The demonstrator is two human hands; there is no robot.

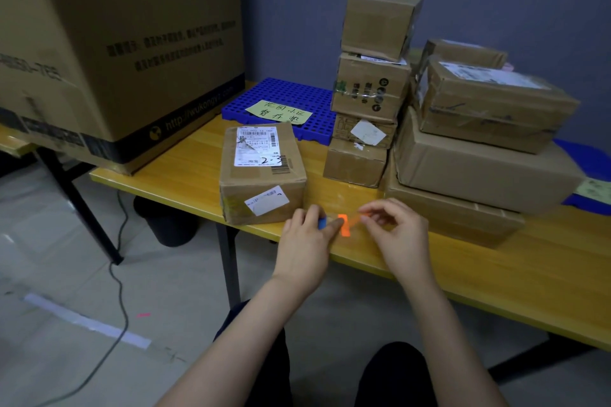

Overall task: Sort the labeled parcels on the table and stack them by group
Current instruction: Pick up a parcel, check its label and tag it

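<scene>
left hand [302,241]: low over the near edge of the counter [496,268], fingers curled round a small blue piece [322,222]; its forefinger reaches to the orange strip [344,225].
right hand [396,231]: thumb and forefinger pinch the far end of the orange strip, which hangs between the two hands, just above the counter. neither hand is on a box.
lone parcel [261,172]: lies flat by itself at the counter's left front, just beside the left hand, shipping label up with "2-3" handwritten on it. it belongs to no pile yet.
tall stack [370,89]: four small boxes one on another, a little askew, right of the lone parcel; the lower ones touch the pile beside them.
wide stack [479,158]: larger boxes piled at the right, with at least one more behind; their markings are too small to read.
blue grid mat [281,92]: at the back of the counter, bearing only a yellow handwritten note [279,112]; no parcel lies on it. a second blue mat [588,158] shows behind the wide stack.
done so far: most boxes stand in piles, though whether those piles are sorted groups cannot be told.
left to do: probably marking with the strip, then placing the lone parcel with its group; the noted mat looks like an unfilled destination.
</scene>
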